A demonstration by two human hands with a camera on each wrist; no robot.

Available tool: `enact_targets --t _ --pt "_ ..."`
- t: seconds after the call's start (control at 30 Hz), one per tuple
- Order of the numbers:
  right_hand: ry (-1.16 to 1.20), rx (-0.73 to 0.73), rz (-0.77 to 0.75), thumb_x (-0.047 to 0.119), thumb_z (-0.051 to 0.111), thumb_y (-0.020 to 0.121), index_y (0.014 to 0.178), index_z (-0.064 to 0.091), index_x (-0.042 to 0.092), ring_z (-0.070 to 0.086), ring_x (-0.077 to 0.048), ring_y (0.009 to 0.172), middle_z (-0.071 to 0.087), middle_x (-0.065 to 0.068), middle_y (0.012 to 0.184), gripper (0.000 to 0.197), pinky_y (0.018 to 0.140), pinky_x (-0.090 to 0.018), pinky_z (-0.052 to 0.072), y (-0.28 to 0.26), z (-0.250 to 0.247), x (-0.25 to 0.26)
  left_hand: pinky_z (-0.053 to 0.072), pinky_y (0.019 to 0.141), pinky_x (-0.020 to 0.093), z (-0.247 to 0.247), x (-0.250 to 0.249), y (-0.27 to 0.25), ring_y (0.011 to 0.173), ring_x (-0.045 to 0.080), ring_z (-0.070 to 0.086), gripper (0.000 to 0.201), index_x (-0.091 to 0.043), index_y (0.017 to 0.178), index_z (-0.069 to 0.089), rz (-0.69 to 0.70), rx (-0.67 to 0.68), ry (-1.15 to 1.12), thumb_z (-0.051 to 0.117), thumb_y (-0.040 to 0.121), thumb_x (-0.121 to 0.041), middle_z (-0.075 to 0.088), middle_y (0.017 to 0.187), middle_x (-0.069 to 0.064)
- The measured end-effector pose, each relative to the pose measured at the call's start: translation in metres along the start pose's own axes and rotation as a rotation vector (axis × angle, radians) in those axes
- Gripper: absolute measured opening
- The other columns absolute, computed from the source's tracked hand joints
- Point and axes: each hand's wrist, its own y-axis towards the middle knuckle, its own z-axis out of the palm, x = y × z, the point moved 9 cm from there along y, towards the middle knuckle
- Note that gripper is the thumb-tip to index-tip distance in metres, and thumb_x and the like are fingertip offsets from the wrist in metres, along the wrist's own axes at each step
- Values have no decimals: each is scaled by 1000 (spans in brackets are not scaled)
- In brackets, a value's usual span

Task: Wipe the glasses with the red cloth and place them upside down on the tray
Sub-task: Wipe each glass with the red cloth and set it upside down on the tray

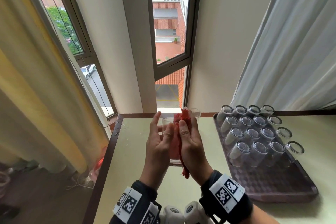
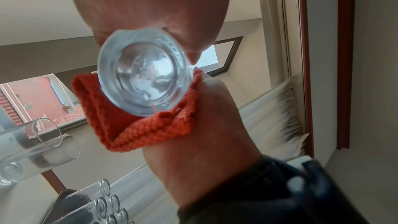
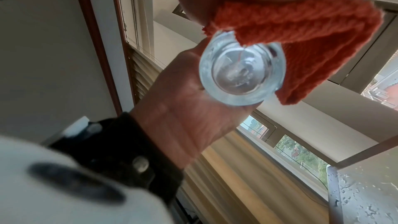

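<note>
Glass (image 2: pixel 143 77), clear and round, is pressed by the left hand (image 1: pixel 158 142), fingers nearly straight; bumpy red cloth (image 2: pixel 137 130) is pinched by the right hand (image 1: pixel 194 143).

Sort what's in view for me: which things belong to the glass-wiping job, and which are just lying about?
Part of the job: glass pressed between left hand and right hand; red cloth; tray of upturned glasses; upright glasses waiting on the table.
Just lying about: yellow curtain; white curtain; window.
</note>
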Motion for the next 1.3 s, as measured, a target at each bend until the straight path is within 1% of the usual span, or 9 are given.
enact_targets --t 0.13,0.37,0.5,0.6,0.73,0.87,1.0,1.17,1.3 --pt "34 -31 24 81 42 80 144 40 36 60 -23 123 59 1 136 78 101 -53 50 8 -7 4 50 73 7 5 8 0 113 11 64 48 -41 139 34 -43 45 29 36 92 -52 61 131 -2" --pt "-15 -7 24 83 40 83 145 34 47 52 -22 133 51 7 145 72 106 -54 44 1 1 -12 46 72 3 -1 8 11 105 -4 46 67 -36 148 30 -60 48 148 40 86 -59 38 114 -23" --pt "39 -15 34 82 44 80 142 40 44 55 -19 130 55 6 141 73 107 -53 44 7 2 -8 39 114 44 -6 13 10 131 15 49 73 -37 153 24 -54 23 159 35 88 -68 46 145 -3" --pt "89 -28 43 76 43 81 143 43 33 62 -18 119 63 3 130 75 100 -51 51 15 2 -1 41 113 49 -6 14 8 135 23 49 70 -37 149 29 -58 7 152 32 87 -69 48 148 3" --pt "107 -26 66 73 45 83 141 45 29 66 -24 112 67 -2 123 73 97 -54 52 13 7 -7 56 90 26 -10 20 15 119 17 59 65 -43 138 34 -92 20 145 49 84 -76 57 129 1" --pt "300 -4 187 50 46 95 130 54 19 70 -30 104 69 -16 116 48 89 -51 56 8 10 -19 55 92 48 -15 35 18 114 27 60 83 -59 124 36 -176 48 237 64 53 -92 62 115 -5" --pt "443 36 284 40 40 100 126 55 11 69 -37 106 70 -23 113 41 91 -49 56 2 10 -26 50 67 14 -18 25 20 93 4 62 94 -30 143 37 -170 52 246 76 66 -67 64 109 -4" --pt "529 37 517 51 43 93 130 56 8 62 -43 115 67 -23 122 58 100 -58 48 -13 6 -59 52 96 44 -35 32 28 109 21 64 98 -34 141 37 -200 -36 255 67 59 -77 64 117 -1" --pt "680 -67 692 53 45 97 133 55 6 61 -40 99 62 -26 127 60 87 -53 50 -20 -3 -81 55 89 39 -40 27 27 101 21 67 93 -30 144 37 -159 -78 162 73 69 -71 58 106 -11"
